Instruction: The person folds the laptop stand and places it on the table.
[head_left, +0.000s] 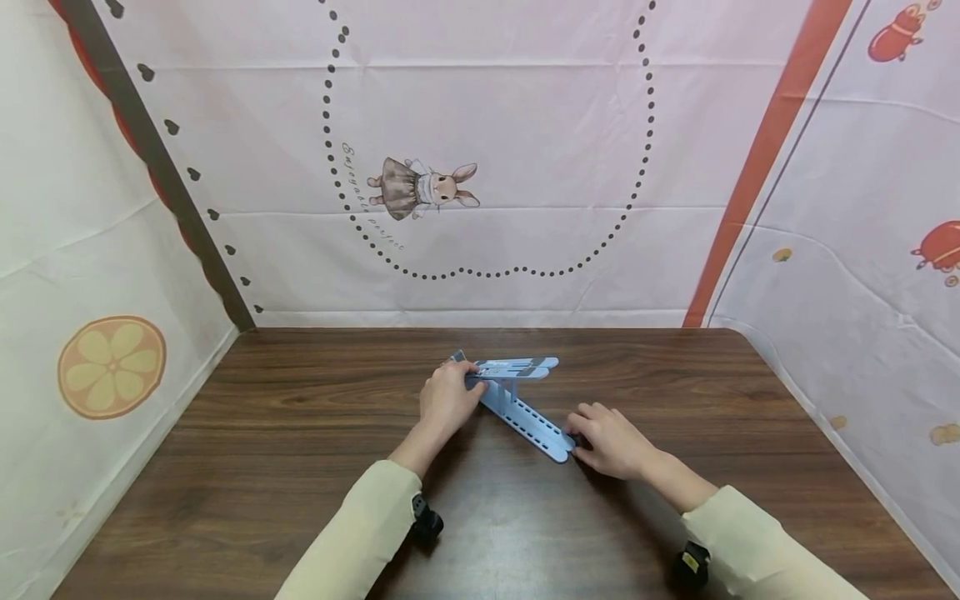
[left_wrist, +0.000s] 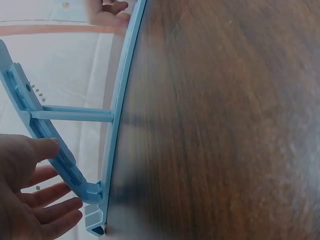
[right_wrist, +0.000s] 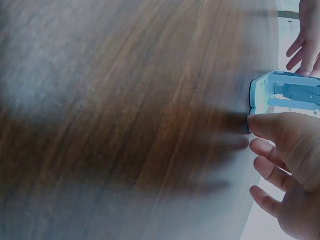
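Note:
A light blue folding laptop stand (head_left: 528, 423) stands partly unfolded on the table, its slotted base flat and its upper arms raised on a strut (left_wrist: 75, 114). My left hand (head_left: 447, 398) pinches an upper arm near the hinge end, with the thumb (left_wrist: 47, 148) on one side and the fingers behind it. At the other end of the base, my right hand (head_left: 611, 442) pinches the tip between thumb and forefinger. Its other fingers (right_wrist: 270, 172) are bent beside the stand. The forefinger's tip is partly hidden in the right wrist view.
The dark wood table (head_left: 300, 467) spreads around the stand on all sides. Behind it hangs a pale printed cloth (head_left: 540, 167) with a rabbit drawing, and similar cloth (head_left: 862, 275) runs along both sides.

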